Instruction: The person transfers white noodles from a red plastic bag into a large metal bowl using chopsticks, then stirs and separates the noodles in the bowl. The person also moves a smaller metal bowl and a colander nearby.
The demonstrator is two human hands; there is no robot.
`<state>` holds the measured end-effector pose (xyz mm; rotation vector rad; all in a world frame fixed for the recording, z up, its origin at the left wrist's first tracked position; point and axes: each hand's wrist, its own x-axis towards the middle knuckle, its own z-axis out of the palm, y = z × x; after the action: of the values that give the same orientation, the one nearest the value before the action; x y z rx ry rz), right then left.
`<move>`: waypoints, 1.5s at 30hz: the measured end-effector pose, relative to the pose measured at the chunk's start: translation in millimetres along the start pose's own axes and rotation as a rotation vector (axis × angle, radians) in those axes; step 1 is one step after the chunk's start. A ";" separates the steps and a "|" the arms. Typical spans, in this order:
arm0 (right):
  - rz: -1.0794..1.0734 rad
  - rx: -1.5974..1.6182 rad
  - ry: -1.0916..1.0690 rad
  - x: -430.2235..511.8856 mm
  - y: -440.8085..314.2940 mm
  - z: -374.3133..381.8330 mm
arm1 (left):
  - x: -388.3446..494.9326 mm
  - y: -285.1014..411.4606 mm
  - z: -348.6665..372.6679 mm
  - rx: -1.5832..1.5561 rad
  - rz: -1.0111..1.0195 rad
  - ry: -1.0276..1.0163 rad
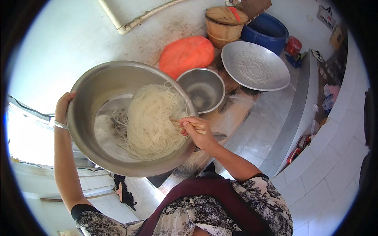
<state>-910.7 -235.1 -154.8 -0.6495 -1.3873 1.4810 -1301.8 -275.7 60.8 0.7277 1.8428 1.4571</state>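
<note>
A large stainless steel basin (85, 88) tilts before me, with a heap of pale thin noodles (153, 121) gathered on its right side. My left hand (64, 104) grips the basin's left rim, its fingers mostly hidden behind the wall. In my right hand (196, 131) is a pair of wooden chopsticks (177, 123), their tips sunk in the right part of the noodles. Loose strands trail over the basin's bare floor on the left. What supports the basin from below is hidden.
Behind the basin's right rim stands a smaller steel bowl (203, 88) on a wooden tabletop (236, 107). Nearby are an orange-red bag (187, 54), a wide shallow metal pan (255, 65), a lidded wooden bucket (224, 29) and a blue tub (265, 32). A wall (73, 38) borders the far side.
</note>
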 end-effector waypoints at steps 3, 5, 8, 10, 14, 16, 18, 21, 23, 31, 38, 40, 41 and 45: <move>-0.084 -0.066 -0.007 1.0 2.3 0.9 | 1.2 7.8 8.5 0.018 -0.029 0.003; -0.118 -0.096 -0.016 0.5 2.6 1.7 | 1.6 12.3 13.0 -0.011 -0.052 -0.053; -0.126 -0.081 -0.017 0.3 2.4 1.7 | 3.7 17.3 17.1 0.030 -0.070 -0.033; -0.132 -0.068 -0.029 1.1 1.8 2.2 | 6.0 18.6 17.5 0.083 -0.070 -0.020; 0.003 0.029 -0.037 3.2 -0.5 6.7 | 10.5 16.2 12.9 -0.039 -0.132 -0.140; 0.036 0.168 -0.004 3.9 -2.4 10.6 | 12.1 15.3 9.9 -0.013 -0.109 -0.108; -0.005 0.119 -0.018 4.5 -4.2 14.0 | 13.4 15.7 7.8 0.016 -0.100 -0.114; -0.031 0.018 -0.091 5.5 -5.6 16.5 | 14.9 19.0 7.7 0.053 -0.079 -0.118; -0.057 -0.040 -0.121 6.1 -5.5 17.5 | 14.5 20.8 9.2 0.011 -0.099 -0.122; -0.171 -0.115 -0.111 6.4 -4.4 20.3 | 12.3 26.3 18.4 0.016 -0.082 -0.164; -0.149 -0.114 -0.110 5.6 -10.6 22.1 | 19.0 34.5 21.8 0.107 -0.063 -0.152; -0.177 -0.125 -0.112 5.6 -12.4 22.8 | 18.9 34.4 20.9 0.070 -0.038 -0.168; -0.168 -0.122 -0.113 5.6 -13.2 23.1 | 18.9 34.0 20.4 0.021 -0.059 -0.224; -0.177 -0.141 -0.118 6.1 -15.7 22.8 | 23.2 33.3 18.9 -0.013 -0.084 -0.187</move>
<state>-928.5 -241.4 -133.7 -0.5181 -1.6087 1.3073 -1300.7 -239.2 86.6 0.7448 1.6994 1.3014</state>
